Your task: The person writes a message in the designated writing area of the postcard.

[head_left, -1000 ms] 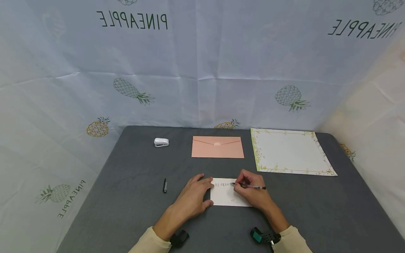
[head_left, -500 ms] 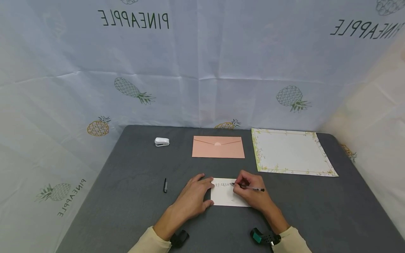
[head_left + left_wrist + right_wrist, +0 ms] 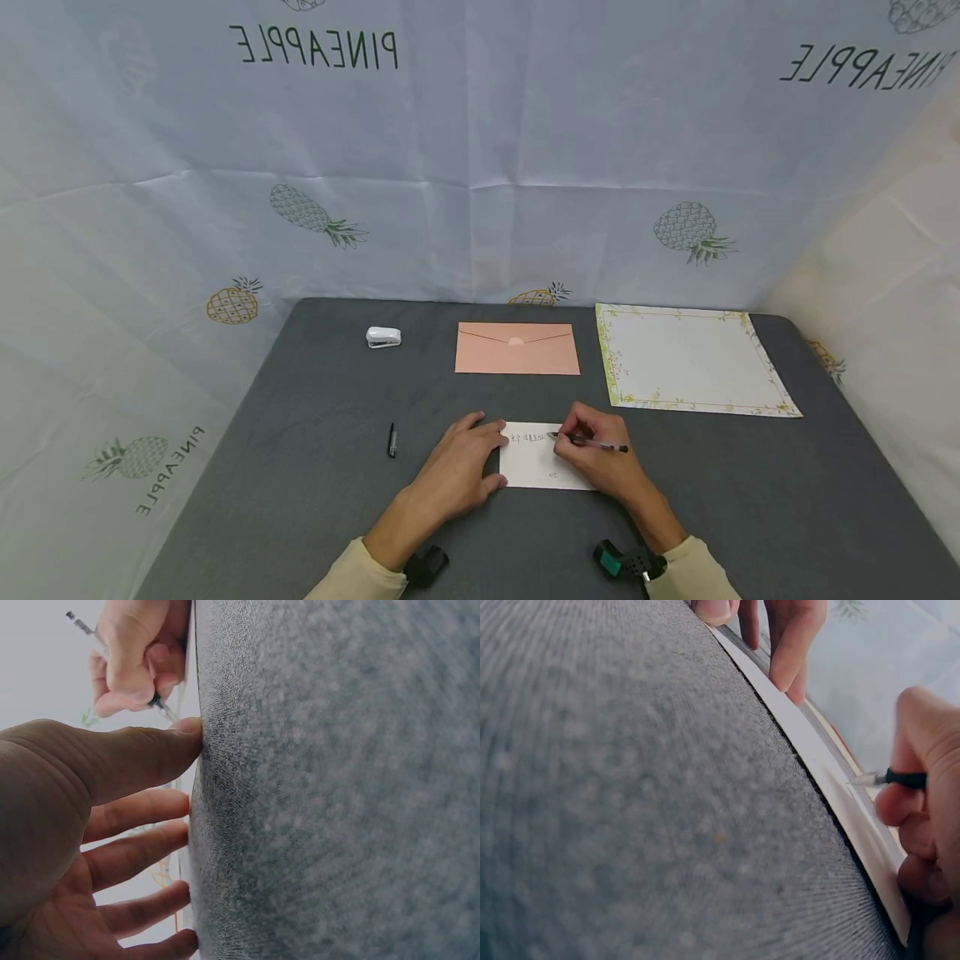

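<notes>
The right hand (image 3: 600,462) is pinching a pen (image 3: 592,442), tip on a white card (image 3: 536,468) near the table's (image 3: 300,467) front edge. The left hand (image 3: 457,471) is lying flat, fingers straight, pinning the card's left edge. The card looks thin and light – likely to slide unless pinned. The handwriting is too small to read.

The left hand (image 3: 90,825) lies flat with its fingers spread on the grey bench (image 3: 337,787). The right hand (image 3: 139,652) pinches a pen (image 3: 159,703).

Grey table (image 3: 315,500) with stapler (image 3: 382,337), envelope (image 3: 517,348), bordered sheet (image 3: 690,360), card (image 3: 536,467), pen cap (image 3: 391,439).
</notes>
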Motion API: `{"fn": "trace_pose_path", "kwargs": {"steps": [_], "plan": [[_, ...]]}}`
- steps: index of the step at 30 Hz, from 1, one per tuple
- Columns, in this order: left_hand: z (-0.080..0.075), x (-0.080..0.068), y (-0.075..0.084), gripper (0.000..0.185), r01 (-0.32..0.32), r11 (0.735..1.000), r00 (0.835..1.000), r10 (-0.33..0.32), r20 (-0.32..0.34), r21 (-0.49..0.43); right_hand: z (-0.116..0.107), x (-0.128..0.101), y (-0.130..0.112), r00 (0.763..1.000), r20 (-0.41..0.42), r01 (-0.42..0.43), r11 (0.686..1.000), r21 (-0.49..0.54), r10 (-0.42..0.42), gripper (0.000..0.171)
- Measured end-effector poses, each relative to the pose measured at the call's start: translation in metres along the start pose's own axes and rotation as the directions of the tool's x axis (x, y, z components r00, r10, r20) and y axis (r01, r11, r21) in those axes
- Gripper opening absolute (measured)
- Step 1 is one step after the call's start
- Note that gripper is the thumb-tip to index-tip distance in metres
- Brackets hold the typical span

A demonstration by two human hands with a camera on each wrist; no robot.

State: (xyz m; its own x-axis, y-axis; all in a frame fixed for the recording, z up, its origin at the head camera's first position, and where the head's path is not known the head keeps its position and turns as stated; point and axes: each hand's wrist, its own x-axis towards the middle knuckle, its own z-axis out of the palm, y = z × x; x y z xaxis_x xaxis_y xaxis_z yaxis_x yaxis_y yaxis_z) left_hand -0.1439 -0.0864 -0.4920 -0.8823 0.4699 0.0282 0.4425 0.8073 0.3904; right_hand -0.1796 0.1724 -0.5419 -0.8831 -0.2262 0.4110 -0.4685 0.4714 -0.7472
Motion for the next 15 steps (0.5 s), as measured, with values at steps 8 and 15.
{"fn": "trace_pose_path", "kwargs": {"steps": [8,15], "plan": [[0.0013,-0.0009,-0.0013,0.051,-0.003,1.000,1.000,0.003,-0.003,-0.007,0.0014,-0.0004,0.0016,1.000,-0.004,0.015,1.000,-0.012,-0.015,0.036],[0.0022,-0.0008,-0.0023,0.051,-0.011,1.000,1.000,0.011,-0.010,-0.003,0.0011,0.0001,0.0025,1.000,0.004,0.012,1.000,-0.003,-0.012,0.037]]}}
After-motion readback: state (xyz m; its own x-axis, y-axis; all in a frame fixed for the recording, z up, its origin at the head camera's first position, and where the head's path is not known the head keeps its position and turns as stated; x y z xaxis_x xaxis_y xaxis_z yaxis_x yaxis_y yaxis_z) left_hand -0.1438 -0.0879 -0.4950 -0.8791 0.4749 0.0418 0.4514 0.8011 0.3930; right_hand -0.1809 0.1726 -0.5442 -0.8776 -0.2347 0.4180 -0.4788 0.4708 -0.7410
